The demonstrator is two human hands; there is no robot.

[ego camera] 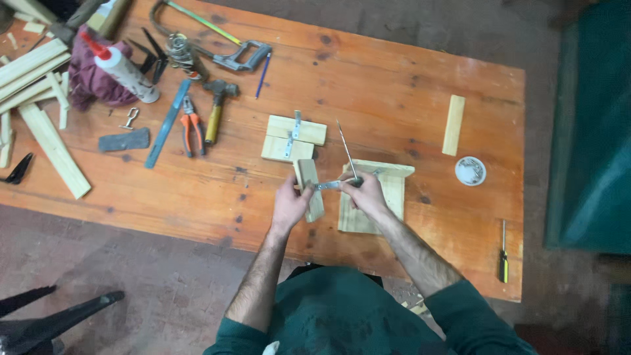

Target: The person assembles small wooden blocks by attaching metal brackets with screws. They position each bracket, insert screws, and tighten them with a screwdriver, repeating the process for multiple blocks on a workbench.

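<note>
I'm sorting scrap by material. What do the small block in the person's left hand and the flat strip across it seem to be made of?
The small pale block in the left hand looks like bare, unfinished softwood: light yellow with visible grain. The thin grey strip at the right hand looks like metal, going by its dull shine; which metal is unclear.

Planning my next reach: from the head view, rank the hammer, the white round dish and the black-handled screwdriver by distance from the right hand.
1. White round dish, right of the right hand.
2. Hammer, up and left.
3. Black-handled screwdriver, near the table's right front corner; nearly level with the hammer, too close to call.

Both hands [289, 205] [365, 196] close together, fingers curled.
</note>
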